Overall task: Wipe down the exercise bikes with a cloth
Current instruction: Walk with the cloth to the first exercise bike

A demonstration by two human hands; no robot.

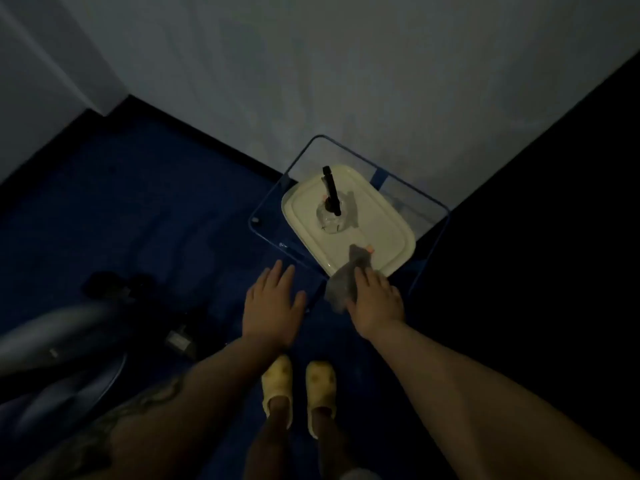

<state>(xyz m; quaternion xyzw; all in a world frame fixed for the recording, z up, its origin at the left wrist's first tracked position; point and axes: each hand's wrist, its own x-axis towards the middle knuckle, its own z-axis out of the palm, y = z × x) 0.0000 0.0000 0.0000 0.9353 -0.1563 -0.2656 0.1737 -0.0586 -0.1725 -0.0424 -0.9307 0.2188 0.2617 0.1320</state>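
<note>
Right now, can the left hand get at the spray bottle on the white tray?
Probably yes. The left hand hovers open just short of the tray, and nothing stands between it and the spray bottle; the right hand with the cloth is off to the side.

Dim room, head view looking down. Left hand (273, 304) is flat, fingers straight and spread, palm down, near the front corner of a clear glass tabletop (277, 216) with a blue edge. Right hand (375, 301) has a grey cloth (349, 282) under its fingers; the cloth overlaps the near corner of a cream tray (381, 230). The tray sits on the tabletop. On the tray stands a small clear bottle (331, 216) with a black stem rising from it. Floor (138, 202) is dark blue; pale wall behind. At lower left, grey and black parts of an exercise bike (62, 341), blurred. Two yellow slippers (298, 386) are below the hands.
</note>
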